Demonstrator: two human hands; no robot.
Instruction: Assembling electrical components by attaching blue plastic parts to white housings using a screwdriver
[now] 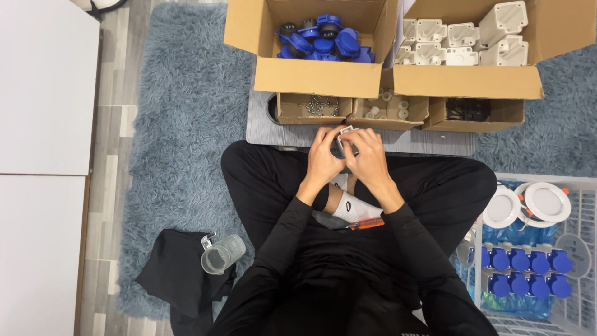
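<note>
My left hand (pixel 323 157) and my right hand (pixel 368 159) meet over my crossed legs, both closed around one small white plastic part (pixel 346 132). Only its top corner shows between the fingers; the rest is hidden. The hands hover just in front of a low grey board (pixel 267 130) that carries the boxes. A screwdriver with an orange handle (pixel 364 224) lies on my lap below the hands.
On the board stand a cardboard box of blue socket parts (pixel 320 38), a box of white housings (pixel 463 40), and three small trays with screws (pixel 317 106), white bits (pixel 388 109) and dark pieces (pixel 467 109). A white basket (pixel 584 186) with assembled blue sockets sits right. A clear jug (pixel 221 254) lies left on dark cloth.
</note>
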